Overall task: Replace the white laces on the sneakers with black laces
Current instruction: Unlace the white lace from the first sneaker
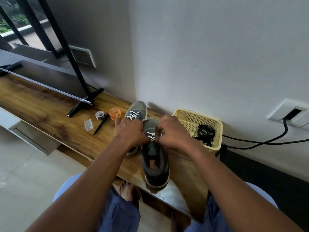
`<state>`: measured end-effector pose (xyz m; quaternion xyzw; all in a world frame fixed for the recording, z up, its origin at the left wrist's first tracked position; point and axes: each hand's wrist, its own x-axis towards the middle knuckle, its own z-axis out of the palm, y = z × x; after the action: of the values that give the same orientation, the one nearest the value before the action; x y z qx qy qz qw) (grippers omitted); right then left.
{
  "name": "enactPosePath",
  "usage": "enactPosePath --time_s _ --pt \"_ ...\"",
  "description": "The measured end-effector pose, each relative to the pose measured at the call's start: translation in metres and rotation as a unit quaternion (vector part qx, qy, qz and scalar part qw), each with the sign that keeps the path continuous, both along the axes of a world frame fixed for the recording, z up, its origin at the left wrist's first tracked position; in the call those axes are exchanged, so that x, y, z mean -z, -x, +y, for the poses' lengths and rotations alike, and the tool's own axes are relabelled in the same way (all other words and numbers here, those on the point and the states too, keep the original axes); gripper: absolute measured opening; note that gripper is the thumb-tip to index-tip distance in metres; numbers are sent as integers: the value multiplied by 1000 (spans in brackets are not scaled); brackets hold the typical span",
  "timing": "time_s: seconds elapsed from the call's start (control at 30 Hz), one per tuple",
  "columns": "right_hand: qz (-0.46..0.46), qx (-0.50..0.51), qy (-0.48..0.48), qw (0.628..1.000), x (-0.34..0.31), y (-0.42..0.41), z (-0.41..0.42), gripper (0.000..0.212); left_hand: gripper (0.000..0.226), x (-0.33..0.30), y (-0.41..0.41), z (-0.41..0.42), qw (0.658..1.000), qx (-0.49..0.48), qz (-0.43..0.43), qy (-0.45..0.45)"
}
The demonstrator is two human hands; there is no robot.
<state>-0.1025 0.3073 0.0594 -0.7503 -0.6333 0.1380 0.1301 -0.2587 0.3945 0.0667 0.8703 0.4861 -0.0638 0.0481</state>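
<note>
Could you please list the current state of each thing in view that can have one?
Near sneaker: white lace partly undone at the top.
Far sneaker: fully laced in white.
Black laces: bundled in the basket, unused.
Left hand: resting on the sneakers, fingers curled.
Right hand: pinching the near sneaker's white lace.
Pen: lying flat on the table.

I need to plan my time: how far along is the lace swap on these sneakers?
Early stage. Nothing looks finished: both sneakers carry white laces, the far sneaker fully laced. In hand: the left hand and right hand work at the white lace on the near sneaker; the exact grip is hard to see. Left: unlacing both, then threading the black laces lying in the yellow basket.
</note>
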Motion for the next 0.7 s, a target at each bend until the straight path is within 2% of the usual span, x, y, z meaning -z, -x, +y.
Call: enactPosePath --time_s 0.03,0.1,0.17,0.23,0.3,0.33,0.4,0.5,0.6,0.7 --pt "35 19 -11 999 -6 -9 1 8 41 -1 1 1 1000 -2 8 -4" --pt "110 71 -50 990 -19 -28 -2 16 38 -1 2 1 1000 -8 16 5" --pt "137 100 -55 984 -31 -42 -9 16 37 -2 1 1 1000 -9 6 22" --pt "88 80 26 993 -37 -45 -14 8 33 -3 1 -1 1000 1 -2 27" --pt "8 41 130 991 -38 -38 -17 16 25 -4 0 -2 999 17 -24 37" --pt "-24 28 153 987 -36 -35 -17 20 19 -5 0 -2 997 26 -48 47" --pt "-52 20 128 990 -33 -29 -16 26 14 -7 0 -3 993 52 -85 60" --pt "-22 34 56 998 -31 -27 -13 21 20 -8 -2 -8 992 84 -92 32" --pt "18 25 74 997 -26 -25 -11 18 19 -4 -8 -14 991 99 -90 10" --pt "34 0 113 993 -20 -22 -9 25 18 1 -12 -17 992 107 -71 -9"
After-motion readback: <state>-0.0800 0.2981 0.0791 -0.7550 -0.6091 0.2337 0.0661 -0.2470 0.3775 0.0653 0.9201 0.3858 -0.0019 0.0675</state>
